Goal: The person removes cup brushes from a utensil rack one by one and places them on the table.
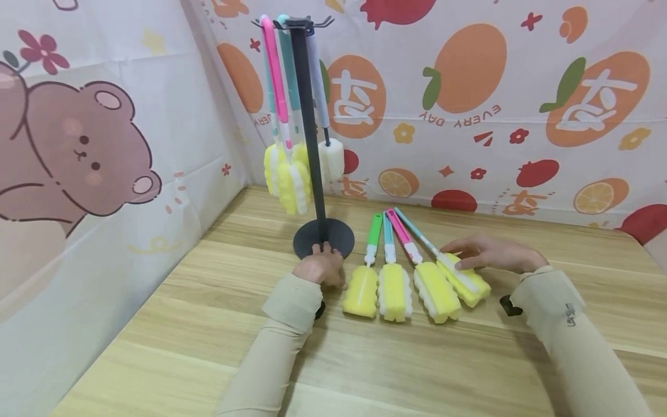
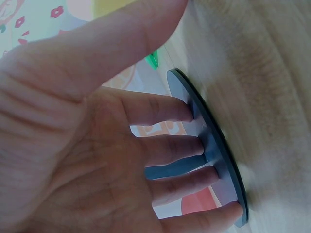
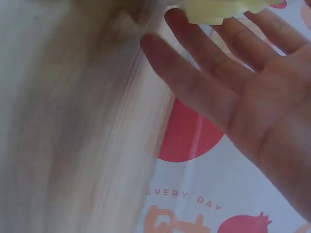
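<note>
- Four yellow sponge brushes (image 1: 417, 278) lie side by side, handles pointing to 12 o'clock.
- Right hand (image 1: 490, 253), fingers straight, touches the rightmost sponge, gripping nothing.
- Left hand (image 1: 320, 267) presses flat on the black stand base (image 1: 324, 238).

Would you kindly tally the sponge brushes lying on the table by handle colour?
Green handle: 1
Blue handle: 1
Pink handle: 1
Teal handle: 1, at the right hand
Total: 4
</note>
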A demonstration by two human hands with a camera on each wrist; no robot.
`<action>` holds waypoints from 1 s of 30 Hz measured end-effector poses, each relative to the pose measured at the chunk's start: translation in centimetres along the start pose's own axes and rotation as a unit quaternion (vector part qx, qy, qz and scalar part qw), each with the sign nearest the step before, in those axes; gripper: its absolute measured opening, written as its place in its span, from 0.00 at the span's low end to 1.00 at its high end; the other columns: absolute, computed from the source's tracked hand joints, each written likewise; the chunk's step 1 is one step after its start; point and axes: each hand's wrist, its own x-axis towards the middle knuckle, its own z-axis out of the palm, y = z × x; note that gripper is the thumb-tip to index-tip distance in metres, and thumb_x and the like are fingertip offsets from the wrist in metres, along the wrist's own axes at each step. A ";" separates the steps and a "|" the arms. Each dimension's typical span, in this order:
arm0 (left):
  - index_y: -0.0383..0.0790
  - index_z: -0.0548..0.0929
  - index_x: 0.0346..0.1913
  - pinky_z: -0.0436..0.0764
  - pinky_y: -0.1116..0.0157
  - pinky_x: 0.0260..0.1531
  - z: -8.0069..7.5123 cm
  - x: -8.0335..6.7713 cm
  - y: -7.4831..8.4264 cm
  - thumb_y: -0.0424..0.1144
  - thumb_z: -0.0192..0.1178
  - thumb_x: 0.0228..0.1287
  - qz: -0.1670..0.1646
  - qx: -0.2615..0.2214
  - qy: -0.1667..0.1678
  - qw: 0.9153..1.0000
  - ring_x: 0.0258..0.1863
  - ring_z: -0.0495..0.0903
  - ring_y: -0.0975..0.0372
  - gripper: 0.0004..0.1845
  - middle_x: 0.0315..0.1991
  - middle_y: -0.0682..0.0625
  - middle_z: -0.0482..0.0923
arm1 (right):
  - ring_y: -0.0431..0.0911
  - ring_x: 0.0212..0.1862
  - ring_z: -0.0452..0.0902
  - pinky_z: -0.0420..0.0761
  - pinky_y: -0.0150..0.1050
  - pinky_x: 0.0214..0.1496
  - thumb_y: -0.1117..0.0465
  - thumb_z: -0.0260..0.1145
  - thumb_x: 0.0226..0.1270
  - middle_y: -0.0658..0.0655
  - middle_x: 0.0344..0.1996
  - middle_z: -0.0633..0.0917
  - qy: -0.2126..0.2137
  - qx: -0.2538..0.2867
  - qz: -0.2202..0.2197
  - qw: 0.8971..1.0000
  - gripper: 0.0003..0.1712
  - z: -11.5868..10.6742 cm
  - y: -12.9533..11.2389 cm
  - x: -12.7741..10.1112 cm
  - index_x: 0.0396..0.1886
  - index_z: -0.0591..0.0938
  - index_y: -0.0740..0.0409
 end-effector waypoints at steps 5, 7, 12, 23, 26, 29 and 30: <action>0.29 0.60 0.77 0.65 0.45 0.67 -0.1 0.0 0.1 0.49 0.67 0.69 0.002 0.001 -0.003 1.000 0.75 0.48 0.36 0.43 0.78 0.29 0.47 | 0.63 0.69 0.65 0.66 0.64 0.67 0.58 0.67 0.71 0.67 0.69 0.72 0.003 0.011 -0.024 1.000 0.34 0.7 0.3 -0.3 0.73 0.70 0.66; 0.29 0.60 0.77 0.65 0.45 0.67 -0.1 0.1 0.2 0.49 0.66 0.70 0.003 0.000 -0.004 1.000 0.75 0.48 0.36 0.43 0.78 0.29 0.47 | 0.63 0.69 0.65 0.66 0.64 0.67 0.57 0.66 0.71 0.66 0.69 0.72 0.005 0.008 -0.030 1.000 0.35 1.0 0.3 -0.2 0.73 0.70 0.66; 0.29 0.60 0.77 0.66 0.46 0.66 -0.1 0.1 0.1 0.43 0.64 0.71 0.008 -0.002 -0.005 1.000 0.74 0.49 0.36 0.40 0.77 0.29 0.48 | 0.63 0.69 0.66 0.66 0.64 0.67 0.56 0.66 0.72 0.66 0.69 0.73 0.017 0.009 -0.036 0.999 0.34 2.1 -0.3 0.3 0.73 0.71 0.65; 0.29 0.63 0.75 0.67 0.46 0.64 -0.3 0.0 -0.6 0.37 0.59 0.72 0.026 -0.003 -0.006 1.000 0.72 0.52 0.35 0.34 0.77 0.28 0.50 | 0.60 0.68 0.65 0.65 0.61 0.68 0.56 0.61 0.76 0.67 0.69 0.72 0.028 0.032 -0.048 0.998 0.33 4.2 -0.5 0.9 0.74 0.67 0.69; 0.30 0.64 0.75 0.65 0.45 0.65 -0.4 -0.1 -0.8 0.38 0.61 0.72 0.028 -0.003 0.000 1.000 0.73 0.52 0.35 0.34 0.77 0.29 0.51 | 0.63 0.70 0.64 0.64 0.63 0.69 0.55 0.60 0.78 0.68 0.70 0.70 0.044 0.011 -0.033 0.998 0.35 4.3 -0.7 0.7 0.75 0.66 0.69; 0.31 0.63 0.76 0.65 0.44 0.66 -0.5 -0.2 -0.8 0.39 0.61 0.72 0.029 -0.001 0.001 1.000 0.74 0.51 0.36 0.34 0.77 0.30 0.51 | 0.65 0.71 0.64 0.65 0.64 0.68 0.54 0.59 0.79 0.70 0.71 0.69 0.089 -0.010 -0.019 0.996 0.35 3.9 -1.0 -0.2 0.75 0.64 0.70; 0.31 0.63 0.76 0.65 0.44 0.66 -0.5 -0.1 -0.7 0.39 0.61 0.72 0.030 0.001 0.000 1.000 0.74 0.51 0.36 0.35 0.77 0.30 0.51 | 0.66 0.70 0.65 0.67 0.64 0.67 0.56 0.58 0.79 0.71 0.71 0.69 0.115 -0.018 -0.021 0.993 0.34 3.7 -1.2 -0.7 0.75 0.64 0.71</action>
